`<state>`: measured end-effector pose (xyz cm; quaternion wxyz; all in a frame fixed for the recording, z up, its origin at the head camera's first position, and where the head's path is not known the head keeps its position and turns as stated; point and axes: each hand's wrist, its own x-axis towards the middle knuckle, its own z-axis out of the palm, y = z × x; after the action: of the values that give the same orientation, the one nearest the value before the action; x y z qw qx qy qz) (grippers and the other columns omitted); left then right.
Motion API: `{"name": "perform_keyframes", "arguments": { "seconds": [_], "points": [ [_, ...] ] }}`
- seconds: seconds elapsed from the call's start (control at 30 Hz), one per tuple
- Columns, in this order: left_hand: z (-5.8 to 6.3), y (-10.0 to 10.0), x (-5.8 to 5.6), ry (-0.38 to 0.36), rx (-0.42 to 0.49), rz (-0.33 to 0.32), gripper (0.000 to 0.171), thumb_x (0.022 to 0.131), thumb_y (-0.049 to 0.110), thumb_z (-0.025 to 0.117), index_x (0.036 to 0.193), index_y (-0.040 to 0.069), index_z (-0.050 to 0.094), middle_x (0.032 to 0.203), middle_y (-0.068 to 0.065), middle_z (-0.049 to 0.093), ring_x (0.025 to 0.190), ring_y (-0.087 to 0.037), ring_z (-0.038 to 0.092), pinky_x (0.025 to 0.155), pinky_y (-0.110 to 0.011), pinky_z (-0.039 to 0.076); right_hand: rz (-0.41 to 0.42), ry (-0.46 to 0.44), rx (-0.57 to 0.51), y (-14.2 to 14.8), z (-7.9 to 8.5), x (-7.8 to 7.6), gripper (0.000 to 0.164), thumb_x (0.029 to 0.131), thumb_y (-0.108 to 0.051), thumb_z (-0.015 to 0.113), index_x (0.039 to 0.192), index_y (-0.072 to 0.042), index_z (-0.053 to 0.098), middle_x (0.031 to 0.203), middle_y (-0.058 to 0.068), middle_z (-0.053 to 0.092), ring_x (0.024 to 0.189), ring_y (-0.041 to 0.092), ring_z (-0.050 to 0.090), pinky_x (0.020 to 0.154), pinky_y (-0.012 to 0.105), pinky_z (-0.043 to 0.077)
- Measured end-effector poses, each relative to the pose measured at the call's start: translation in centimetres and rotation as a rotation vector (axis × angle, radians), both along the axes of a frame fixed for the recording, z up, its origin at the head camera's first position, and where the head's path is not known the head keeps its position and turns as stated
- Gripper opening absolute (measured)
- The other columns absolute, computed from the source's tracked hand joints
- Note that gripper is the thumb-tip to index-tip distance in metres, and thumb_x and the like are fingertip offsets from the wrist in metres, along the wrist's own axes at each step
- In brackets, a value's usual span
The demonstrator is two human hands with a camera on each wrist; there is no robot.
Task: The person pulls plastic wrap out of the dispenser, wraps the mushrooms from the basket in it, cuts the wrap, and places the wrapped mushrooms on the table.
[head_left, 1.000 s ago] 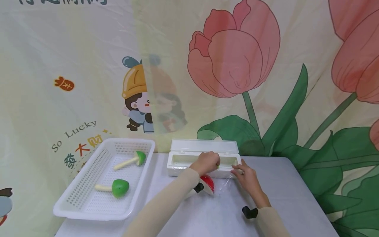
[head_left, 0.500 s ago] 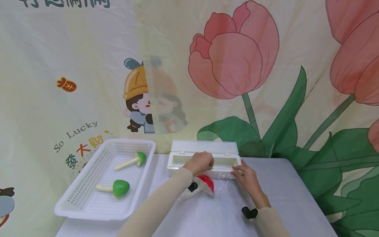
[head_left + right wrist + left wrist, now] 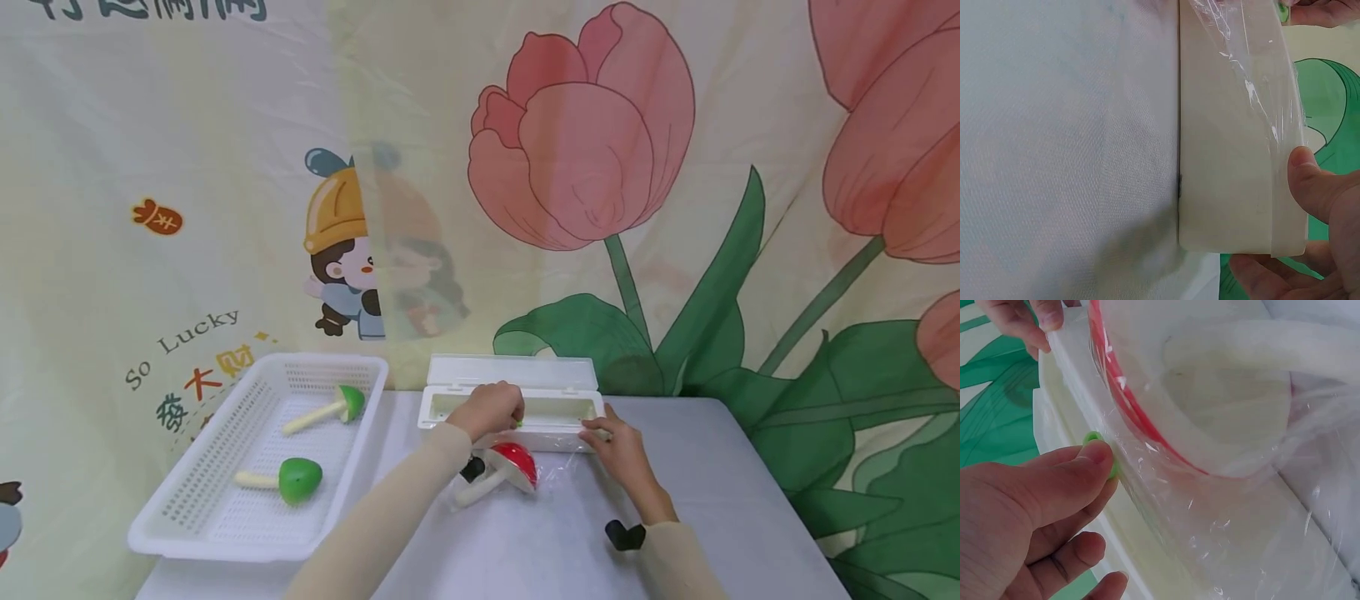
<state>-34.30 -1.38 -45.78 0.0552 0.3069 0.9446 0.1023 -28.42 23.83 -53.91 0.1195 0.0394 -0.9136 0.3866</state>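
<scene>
A white cling film dispenser (image 3: 583,406) stands at the back of the table, its lid (image 3: 517,372) raised. At its front rim my left hand (image 3: 489,410) pinches a small green slide cutter (image 3: 1092,436) between thumb and index finger; the other fingers curl loosely. My right hand (image 3: 622,450) grips the dispenser's right end, thumb on the front edge and fingers around the end face. Clear film (image 3: 1254,531) hangs over the front wall onto the table. In front lies a red-capped toy mushroom (image 3: 517,463), with film over it in the left wrist view.
A white perforated basket (image 3: 153,533) stands on the left, holding two green-capped toy mushrooms, one nearer (image 3: 300,481) and one farther (image 3: 351,403). A white cloth (image 3: 525,550) covers the table. Behind hangs a printed tulip curtain (image 3: 585,167).
My left hand has slid leftward along the dispenser's front rim with the green slide cutter, uncovering more of the red-capped mushroom to the head view. The right hand keeps its grip on the end.
</scene>
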Motion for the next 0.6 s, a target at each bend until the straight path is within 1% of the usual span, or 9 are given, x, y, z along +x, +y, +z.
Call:
{"name": "perform_keyframes", "arguments": {
  "seconds": [0.13, 0.23, 0.33, 0.4, 0.5, 0.6],
  "points": [
    [-0.1, -0.3, -0.2, -0.005, 0.001, -0.002, 0.009, 0.087, 0.011, 0.082, 0.092, 0.019, 0.08, 0.087, 0.008, 0.072, 0.084, -0.01, 0.064, 0.076, -0.03, 0.054, 0.0, -0.007, 0.004, 0.0, 0.0, 0.0, 0.03, 0.093, -0.017, 0.076, 0.118, 0.0, 0.075, 0.155, 0.034, 0.038, 0.145, 0.049, 0.038, 0.113, 0.059, 0.039],
    [-0.5, -0.4, -0.3, 0.004, 0.015, -0.017, 0.008, 0.088, 0.012, 0.081, 0.091, 0.018, 0.08, 0.086, 0.008, 0.072, 0.082, -0.009, 0.063, 0.076, -0.029, 0.054, 0.012, 0.044, 0.044, -0.1, -0.1, 0.0, 0.03, 0.091, -0.015, 0.077, 0.116, 0.001, 0.075, 0.153, 0.036, 0.04, 0.143, 0.05, 0.04, 0.111, 0.06, 0.04],
    [-1.0, -0.4, -0.4, -0.005, 0.051, -0.04, 0.006, 0.089, 0.013, 0.08, 0.093, 0.017, 0.08, 0.087, 0.008, 0.073, 0.083, -0.008, 0.064, 0.079, -0.026, 0.055, 0.012, 0.117, 0.083, -0.2, -0.2, 0.1, 0.024, 0.089, -0.011, 0.08, 0.11, 0.0, 0.078, 0.149, 0.037, 0.044, 0.138, 0.051, 0.046, 0.109, 0.061, 0.042],
    [-1.3, -0.4, -0.5, -0.016, 0.072, -0.052, 0.006, 0.09, 0.013, 0.079, 0.095, 0.016, 0.081, 0.088, 0.007, 0.074, 0.083, -0.007, 0.064, 0.08, -0.025, 0.055, 0.01, 0.151, 0.09, -0.2, -0.2, 0.2, 0.017, 0.088, -0.009, 0.08, 0.103, -0.001, 0.079, 0.146, 0.036, 0.049, 0.135, 0.051, 0.05, 0.108, 0.061, 0.044],
    [-1.4, -0.5, -0.5, -0.034, 0.092, -0.054, 0.007, 0.09, 0.013, 0.079, 0.097, 0.015, 0.081, 0.09, 0.006, 0.075, 0.084, -0.008, 0.065, 0.082, -0.025, 0.056, 0.006, 0.173, 0.082, -0.4, 0.0, 0.3, 0.004, 0.089, -0.006, 0.079, 0.092, -0.003, 0.078, 0.142, 0.035, 0.054, 0.132, 0.05, 0.053, 0.106, 0.061, 0.045],
    [-1.4, -0.7, -0.6, -0.04, 0.096, -0.05, 0.008, 0.091, 0.013, 0.079, 0.098, 0.016, 0.082, 0.091, 0.006, 0.076, 0.085, -0.008, 0.066, 0.083, -0.025, 0.056, 0.005, 0.173, 0.081, -0.5, 0.2, 0.2, 0.003, 0.09, -0.004, 0.076, 0.087, -0.004, 0.076, 0.14, 0.033, 0.057, 0.131, 0.049, 0.055, 0.103, 0.06, 0.048]
  ]
}}
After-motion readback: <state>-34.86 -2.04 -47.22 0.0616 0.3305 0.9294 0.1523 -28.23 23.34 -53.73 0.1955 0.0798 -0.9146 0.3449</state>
